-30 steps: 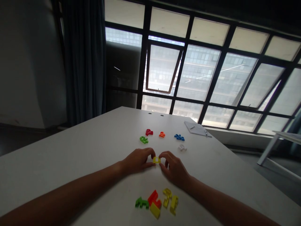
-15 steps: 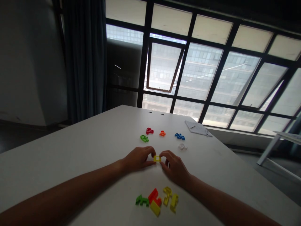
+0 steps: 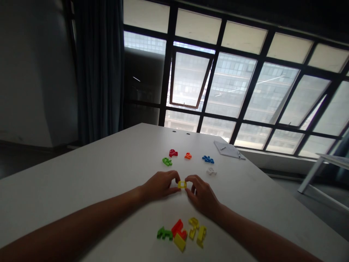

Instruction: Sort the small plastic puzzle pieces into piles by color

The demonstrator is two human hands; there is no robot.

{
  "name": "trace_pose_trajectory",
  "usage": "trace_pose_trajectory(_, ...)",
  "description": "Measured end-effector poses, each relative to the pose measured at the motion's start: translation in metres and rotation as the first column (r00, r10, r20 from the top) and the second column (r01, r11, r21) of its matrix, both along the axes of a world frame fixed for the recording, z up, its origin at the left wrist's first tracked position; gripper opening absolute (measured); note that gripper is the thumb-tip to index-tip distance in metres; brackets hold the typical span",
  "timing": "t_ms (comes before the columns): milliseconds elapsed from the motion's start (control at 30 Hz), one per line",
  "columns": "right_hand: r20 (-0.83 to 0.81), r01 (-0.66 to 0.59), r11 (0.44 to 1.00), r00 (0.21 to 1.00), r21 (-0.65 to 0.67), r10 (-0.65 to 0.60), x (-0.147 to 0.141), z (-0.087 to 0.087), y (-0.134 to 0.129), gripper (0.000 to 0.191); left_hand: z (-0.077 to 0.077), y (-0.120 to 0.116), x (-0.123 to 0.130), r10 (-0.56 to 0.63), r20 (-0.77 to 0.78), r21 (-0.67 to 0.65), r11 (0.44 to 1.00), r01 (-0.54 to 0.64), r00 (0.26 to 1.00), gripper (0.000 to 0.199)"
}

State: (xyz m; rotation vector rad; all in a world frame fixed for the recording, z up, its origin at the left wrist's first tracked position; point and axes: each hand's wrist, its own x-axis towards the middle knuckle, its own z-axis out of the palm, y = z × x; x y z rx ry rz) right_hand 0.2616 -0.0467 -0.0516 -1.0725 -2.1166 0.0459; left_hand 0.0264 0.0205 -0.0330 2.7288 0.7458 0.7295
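1. our left hand [image 3: 159, 185] and right hand [image 3: 203, 198] meet on the bench [image 3: 81, 196], and we have both grips together, clamped from either side on a small yellow plastic piece [image 3: 182, 185], a hollow frame.
2. on the near side of our hands, we see a tight cluster: a green piece [image 3: 164, 233], a red piece [image 3: 179, 229], and three yellow pieces [image 3: 194, 222] [image 3: 201, 235] [image 3: 180, 242].
3. beyond our hands, we see a loose spread: a far red piece [image 3: 173, 153], an orange piece [image 3: 188, 155], a far green piece [image 3: 167, 161], a blue piece [image 3: 208, 159] and a pale piece [image 3: 211, 171].
4. to the far right, a notepad [image 3: 227, 149] lies near the bench edge, with a pen [image 3: 239, 155] at its side.
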Motion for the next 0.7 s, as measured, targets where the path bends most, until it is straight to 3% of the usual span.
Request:
trace_pose_trajectory(567, -0.023, 0.011, 1.000, 1.000, -0.022, -0.012, 0.0013, -0.0023, 0.0009, 0.024, -0.0001, -0.0001, -0.0005, 0.003, -0.017, 0.015, 1.000, -0.003, 1.000, 0.026)
trace_pose_trajectory(700, -0.068, 0.054, 0.998, 0.996, -0.012, -0.055, 0.0022, -0.0025, 0.0040, 0.023, -0.0021, 0.0029, 0.0006, 0.096, 0.014, -0.030, 0.995, -0.096, 0.995, 0.033)
